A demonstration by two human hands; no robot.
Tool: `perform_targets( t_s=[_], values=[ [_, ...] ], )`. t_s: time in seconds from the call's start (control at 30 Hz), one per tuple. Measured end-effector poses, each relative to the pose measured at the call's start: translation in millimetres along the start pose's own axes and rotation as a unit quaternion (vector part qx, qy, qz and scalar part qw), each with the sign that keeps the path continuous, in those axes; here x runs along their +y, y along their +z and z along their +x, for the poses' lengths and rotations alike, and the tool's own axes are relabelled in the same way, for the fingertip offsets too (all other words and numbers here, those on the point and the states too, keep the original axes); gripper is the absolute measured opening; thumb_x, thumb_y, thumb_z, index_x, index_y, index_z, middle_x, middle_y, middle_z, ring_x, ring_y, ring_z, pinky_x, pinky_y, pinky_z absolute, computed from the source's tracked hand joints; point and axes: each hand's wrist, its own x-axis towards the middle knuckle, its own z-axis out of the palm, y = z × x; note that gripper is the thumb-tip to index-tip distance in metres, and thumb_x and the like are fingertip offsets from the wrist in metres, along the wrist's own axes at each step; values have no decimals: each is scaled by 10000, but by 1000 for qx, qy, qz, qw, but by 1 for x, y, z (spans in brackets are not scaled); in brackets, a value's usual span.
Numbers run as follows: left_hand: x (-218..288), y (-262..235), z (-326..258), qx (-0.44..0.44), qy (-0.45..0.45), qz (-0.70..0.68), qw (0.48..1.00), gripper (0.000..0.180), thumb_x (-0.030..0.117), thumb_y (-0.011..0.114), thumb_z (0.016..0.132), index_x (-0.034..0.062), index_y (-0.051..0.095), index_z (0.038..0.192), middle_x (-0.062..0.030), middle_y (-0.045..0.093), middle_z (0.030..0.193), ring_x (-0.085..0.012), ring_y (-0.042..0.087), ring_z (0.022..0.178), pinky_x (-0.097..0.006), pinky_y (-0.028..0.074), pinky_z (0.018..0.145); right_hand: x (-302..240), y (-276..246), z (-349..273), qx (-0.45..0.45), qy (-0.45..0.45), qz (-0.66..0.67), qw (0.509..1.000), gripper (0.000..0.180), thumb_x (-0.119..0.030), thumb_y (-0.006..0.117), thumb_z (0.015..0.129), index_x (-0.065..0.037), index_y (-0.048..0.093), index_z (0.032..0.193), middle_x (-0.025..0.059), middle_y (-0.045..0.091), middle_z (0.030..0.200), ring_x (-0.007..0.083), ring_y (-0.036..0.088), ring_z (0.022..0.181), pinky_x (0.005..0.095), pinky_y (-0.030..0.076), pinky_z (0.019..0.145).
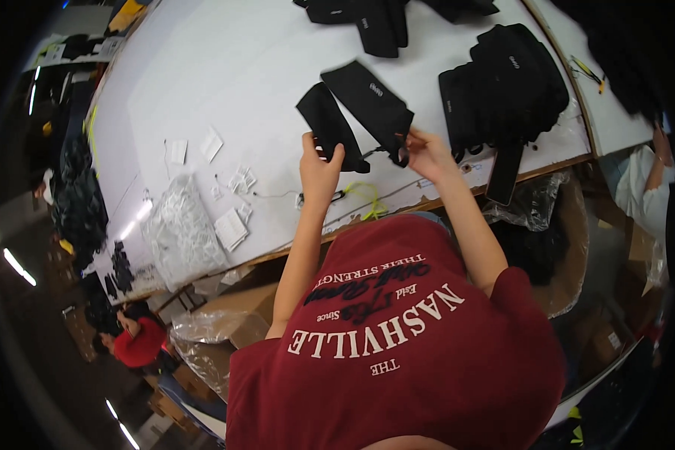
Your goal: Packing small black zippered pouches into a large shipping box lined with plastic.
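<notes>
Thumb and fingers of the left hand [321,169] are closed on the lower part of the left black piece [325,112], thumb laid on top and fingers at the outer edge, seemingly so that the cloth is steadied without being crushed. The right black piece [367,101] is pinched at its lower corner by the fingertips of the right hand [430,157], a light hold that would leave most of its face uncovered. Both pieces are held slanted and spread over the near part of the white table [225,67], where they can presumably be seen and reached with ease. A narrow dark strip [376,151] is seen between their lower ends; whether they are joined by it cannot be told.

A stack of black pieces [495,94] is set to the right, probably for easy reach, while more loose pieces [379,26] are laid beyond the hands. White cards [232,229], small packets [241,180] and a filled clear bag [184,232] are grouped on the left, perhaps so that small parts are not lost among dark cloth. Between the forearms, a yellow-green cord [373,204] is laid near the table's edge
</notes>
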Motion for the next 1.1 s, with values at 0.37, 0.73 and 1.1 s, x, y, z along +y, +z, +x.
perform_targets(
  t_s=[0.37,0.73,1.1],
  values=[
    [-38,20,-22,-9,22,98,995,709,240,562,880,31,172,1434,-252,286,1418,-423,491,1131,-438,455,868,57,-45,24,177,-211,-663,696,298,-238,574,873,-34,510,1081,128,634,849,259,631,702,390,504,624],
    [-71,30,-16,-33,99,178,978,694,425,460,932,79,177,1464,-162,117,1524,-392,157,1378,-471,203,1092,73,-18,31,-59,-205,-650,729,724,-317,689,784,-124,360,1400,201,455,1326,314,445,1226,377,384,991],
    [-64,31,-16,-41,107,225,968,701,469,496,903,127,233,1455,-143,132,1525,-398,168,1373,-478,240,1072,-25,-10,-15,381,-457,-752,283,650,-193,694,694,-130,433,1286,126,491,1140,324,425,1097,443,337,910]
  ],
)
